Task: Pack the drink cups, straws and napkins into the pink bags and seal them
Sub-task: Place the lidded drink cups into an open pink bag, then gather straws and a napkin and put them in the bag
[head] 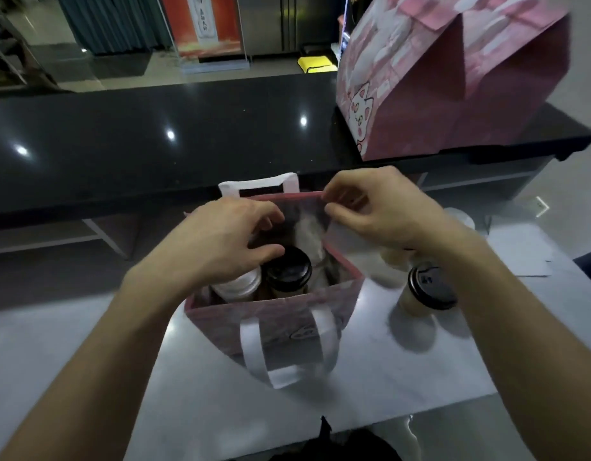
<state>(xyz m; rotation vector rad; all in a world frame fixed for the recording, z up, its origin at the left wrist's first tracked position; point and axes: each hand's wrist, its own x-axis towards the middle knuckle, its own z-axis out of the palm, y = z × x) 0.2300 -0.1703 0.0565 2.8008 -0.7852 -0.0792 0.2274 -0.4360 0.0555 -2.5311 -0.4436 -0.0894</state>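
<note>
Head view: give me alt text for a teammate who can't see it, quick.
Two bare hands work at an open pink bag on a pale worktop: the right hand pinches the bag's far rim, the left hand reaches inside above a black-lidded cup. Another black-lidded cup stands outside to the right; a closed pink bag sits on the dark counter behind.

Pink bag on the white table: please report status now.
Right hand pinches far rim of open pink bag. Left hand reaches inside, grip unclear. Black-lidded cup inside; another cup outside.
</note>
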